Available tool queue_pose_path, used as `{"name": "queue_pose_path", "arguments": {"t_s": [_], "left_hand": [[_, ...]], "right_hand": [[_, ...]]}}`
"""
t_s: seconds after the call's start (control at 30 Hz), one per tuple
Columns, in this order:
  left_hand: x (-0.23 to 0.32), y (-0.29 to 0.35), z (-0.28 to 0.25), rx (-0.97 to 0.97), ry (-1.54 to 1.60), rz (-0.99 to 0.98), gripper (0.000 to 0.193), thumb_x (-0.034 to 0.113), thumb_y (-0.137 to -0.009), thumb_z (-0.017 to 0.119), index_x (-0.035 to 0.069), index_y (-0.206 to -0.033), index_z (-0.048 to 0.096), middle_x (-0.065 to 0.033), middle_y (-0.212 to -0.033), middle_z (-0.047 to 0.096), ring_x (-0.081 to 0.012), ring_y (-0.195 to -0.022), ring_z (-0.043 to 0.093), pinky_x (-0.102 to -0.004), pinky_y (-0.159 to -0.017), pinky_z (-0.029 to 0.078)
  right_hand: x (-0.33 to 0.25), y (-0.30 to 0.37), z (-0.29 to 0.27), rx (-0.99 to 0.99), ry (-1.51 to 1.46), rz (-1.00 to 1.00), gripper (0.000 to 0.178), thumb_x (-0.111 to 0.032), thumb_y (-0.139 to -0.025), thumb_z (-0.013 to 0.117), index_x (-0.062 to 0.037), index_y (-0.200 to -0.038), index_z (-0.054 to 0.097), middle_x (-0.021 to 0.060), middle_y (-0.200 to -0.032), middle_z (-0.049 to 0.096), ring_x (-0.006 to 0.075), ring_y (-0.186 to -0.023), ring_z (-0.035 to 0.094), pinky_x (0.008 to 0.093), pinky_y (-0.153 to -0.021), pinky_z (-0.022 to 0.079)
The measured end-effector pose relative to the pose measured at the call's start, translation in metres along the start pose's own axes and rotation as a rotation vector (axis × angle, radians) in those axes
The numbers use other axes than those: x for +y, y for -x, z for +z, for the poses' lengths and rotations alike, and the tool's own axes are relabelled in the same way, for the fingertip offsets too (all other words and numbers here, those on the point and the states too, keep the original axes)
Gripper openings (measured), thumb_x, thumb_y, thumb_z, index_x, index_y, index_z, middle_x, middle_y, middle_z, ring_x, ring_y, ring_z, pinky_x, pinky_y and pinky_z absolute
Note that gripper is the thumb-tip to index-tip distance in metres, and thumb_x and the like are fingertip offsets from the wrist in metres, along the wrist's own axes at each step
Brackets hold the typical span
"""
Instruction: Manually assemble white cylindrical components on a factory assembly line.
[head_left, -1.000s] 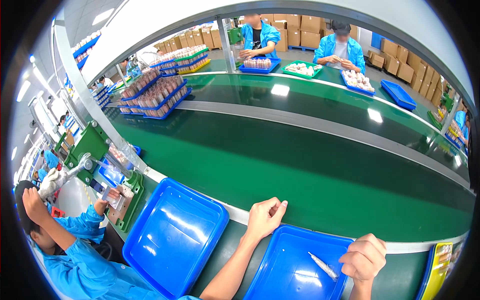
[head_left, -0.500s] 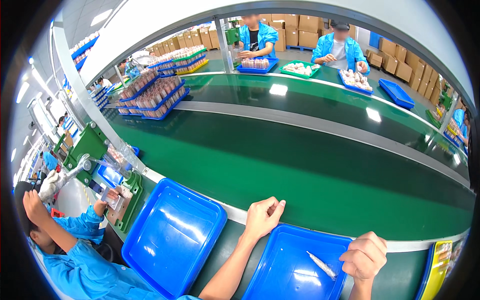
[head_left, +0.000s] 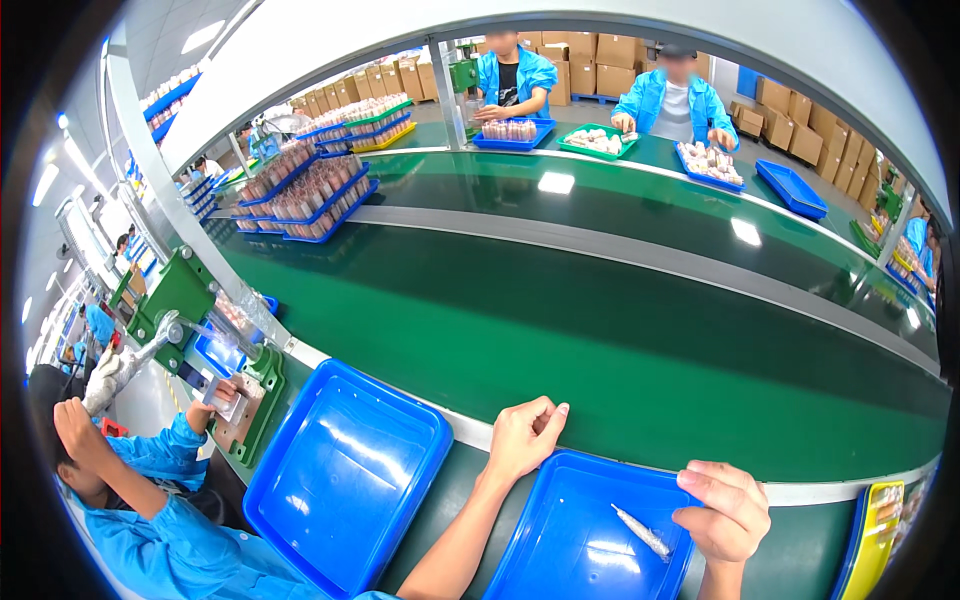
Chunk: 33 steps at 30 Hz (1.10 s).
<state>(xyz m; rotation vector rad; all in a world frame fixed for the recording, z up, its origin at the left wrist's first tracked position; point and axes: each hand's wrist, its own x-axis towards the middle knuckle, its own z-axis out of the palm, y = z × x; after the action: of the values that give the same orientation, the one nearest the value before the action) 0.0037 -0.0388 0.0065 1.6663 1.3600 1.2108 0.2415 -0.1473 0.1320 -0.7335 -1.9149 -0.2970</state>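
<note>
My left hand (head_left: pixel 524 437) rests, loosely closed, at the conveyor's edge by the upper left corner of a blue tray (head_left: pixel 520 535). Nothing shows in its fingers, and the thumb lies along them. Over the tray's right rim is my right hand (head_left: pixel 728 512), with a gap between thumb and fingers and nothing held. Inside the tray lies one slim, whitish, pointed piece in clear wrapping (head_left: pixel 641 531), just left of my right hand and apart from it.
Another blue tray (head_left: pixel 345 470) stands left of my forearm. Further left, a co-worker in blue works a green press (head_left: pixel 180 300). The green conveyor (head_left: pixel 600 340) runs ahead, with stacked filled trays (head_left: pixel 310 200) far left. A yellow tray (head_left: pixel 872 540) is at right.
My right hand has loosened from a fist, its fingers lifting away from the thumb. My left hand stays put. Across the conveyor, a co-worker's hand has reached to the green tray.
</note>
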Motion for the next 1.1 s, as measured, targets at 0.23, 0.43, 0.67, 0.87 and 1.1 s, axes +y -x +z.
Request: {"name": "queue_pose_path", "arguments": {"t_s": [0.23,0.43,0.67,0.87,1.1], "left_hand": [[-0.006,0.000,-0.001,-0.017,-0.027,-0.015,0.035,0.025,-0.097,0.070,0.002,-0.071,0.065,-0.0065,-0.054,0.060,-0.0111,-0.046,0.056,-0.0305,-0.047,0.042],[-0.002,-0.001,-0.002,-0.016,-0.038,-0.013,0.035,0.026,-0.097,0.070,0.002,-0.072,0.066,-0.0066,-0.054,0.060,-0.0112,-0.047,0.055,-0.0306,-0.047,0.042],[-0.002,-0.001,-0.001,-0.007,-0.032,0.004,0.035,0.024,-0.097,0.069,0.002,-0.071,0.064,-0.0042,-0.054,0.058,-0.0092,-0.048,0.052,-0.0299,-0.047,0.040],[-0.002,0.000,0.001,0.021,0.000,0.026,0.035,0.019,-0.098,0.069,0.002,-0.068,0.061,0.0016,-0.052,0.051,-0.0035,-0.048,0.041,-0.0276,-0.045,0.032],[0.000,0.000,0.001,0.012,-0.002,0.031,0.036,0.020,-0.099,0.068,0.001,-0.069,0.061,0.0016,-0.052,0.050,-0.0035,-0.049,0.042,-0.0275,-0.045,0.032]], "right_hand": [[0.004,-0.002,0.007,-0.019,-0.007,0.064,0.014,-0.001,-0.061,0.077,-0.0050,-0.066,0.064,0.0127,-0.097,0.076,0.0287,-0.090,0.077,0.0283,-0.058,0.060],[0.006,-0.006,0.010,-0.010,0.046,0.072,0.015,0.008,-0.062,0.070,-0.0055,-0.064,0.064,0.0116,-0.093,0.074,0.0288,-0.088,0.076,0.0263,-0.050,0.054],[0.010,-0.002,0.011,-0.022,0.073,0.050,0.016,0.007,-0.061,0.071,-0.0075,-0.063,0.063,0.0071,-0.087,0.073,0.0268,-0.091,0.076,0.0267,-0.051,0.056],[0.005,-0.004,0.010,0.007,0.072,0.079,0.016,0.006,-0.061,0.071,-0.0083,-0.062,0.063,0.0054,-0.085,0.073,0.0256,-0.091,0.076,0.0272,-0.053,0.056],[0.009,-0.003,0.012,-0.066,0.103,0.097,0.017,0.005,-0.060,0.071,-0.0081,-0.061,0.060,0.0052,-0.085,0.073,0.0257,-0.089,0.076,0.0290,-0.055,0.057]]}}
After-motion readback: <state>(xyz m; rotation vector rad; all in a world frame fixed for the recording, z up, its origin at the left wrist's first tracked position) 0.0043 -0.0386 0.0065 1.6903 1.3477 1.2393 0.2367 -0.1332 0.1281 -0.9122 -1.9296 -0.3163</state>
